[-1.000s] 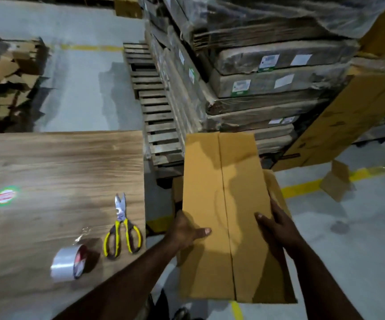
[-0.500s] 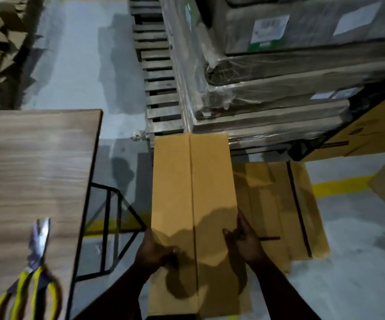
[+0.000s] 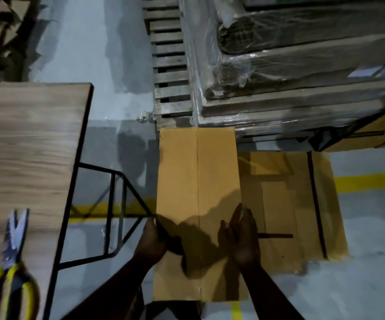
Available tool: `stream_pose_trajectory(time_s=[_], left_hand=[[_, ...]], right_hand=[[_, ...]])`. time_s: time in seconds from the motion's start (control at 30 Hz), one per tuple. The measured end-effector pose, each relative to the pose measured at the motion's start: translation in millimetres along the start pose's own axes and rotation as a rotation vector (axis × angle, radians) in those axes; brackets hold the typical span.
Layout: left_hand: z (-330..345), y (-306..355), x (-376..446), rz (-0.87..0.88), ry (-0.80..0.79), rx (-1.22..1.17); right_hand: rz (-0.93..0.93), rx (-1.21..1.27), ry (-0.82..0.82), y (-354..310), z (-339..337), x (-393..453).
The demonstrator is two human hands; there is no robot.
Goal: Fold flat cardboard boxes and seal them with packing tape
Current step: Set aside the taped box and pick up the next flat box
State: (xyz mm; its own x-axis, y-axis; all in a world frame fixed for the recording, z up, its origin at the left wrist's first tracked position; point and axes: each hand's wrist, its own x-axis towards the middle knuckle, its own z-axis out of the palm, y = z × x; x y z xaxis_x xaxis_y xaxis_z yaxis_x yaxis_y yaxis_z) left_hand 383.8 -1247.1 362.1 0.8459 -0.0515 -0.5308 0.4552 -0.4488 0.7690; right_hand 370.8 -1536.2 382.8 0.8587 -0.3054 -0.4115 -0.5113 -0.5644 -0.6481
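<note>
Flattened cardboard box (image 3: pixel 196 192) at lower centre is pinched at its left edge by left hand (image 3: pixel 151 243), right hand (image 3: pixel 242 239) flat-fingered on the right edge; next, I judge, pushing the edges inward to open it.

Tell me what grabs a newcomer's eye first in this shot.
The flat cardboard box at centre frame, held over the floor: the left hand grips its left edge and the right hand lies flat against its right side. Next, the yellow-handled scissors on the wooden table, lower left.
</note>
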Motion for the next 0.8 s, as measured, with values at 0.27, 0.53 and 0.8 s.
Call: stream_pose_trajectory(time_s=[0.27,0.53,0.8], left_hand=[[-47.6,158.7,-99.0,0.026,-0.059,0.066],[-189.9,234.8,-208.5,0.394,0.085,-0.213],[-387.7,120.8,-321.9,0.471,0.27,-0.376]], right_hand=[[-0.249,0.208,0.049,-151.6,-43.8,-87.6],[-0.349,0.584,0.046,-302.0,-64.5,-212.1],[-0.489,0.612,-0.192,-427.9,71.3,-373.8]])
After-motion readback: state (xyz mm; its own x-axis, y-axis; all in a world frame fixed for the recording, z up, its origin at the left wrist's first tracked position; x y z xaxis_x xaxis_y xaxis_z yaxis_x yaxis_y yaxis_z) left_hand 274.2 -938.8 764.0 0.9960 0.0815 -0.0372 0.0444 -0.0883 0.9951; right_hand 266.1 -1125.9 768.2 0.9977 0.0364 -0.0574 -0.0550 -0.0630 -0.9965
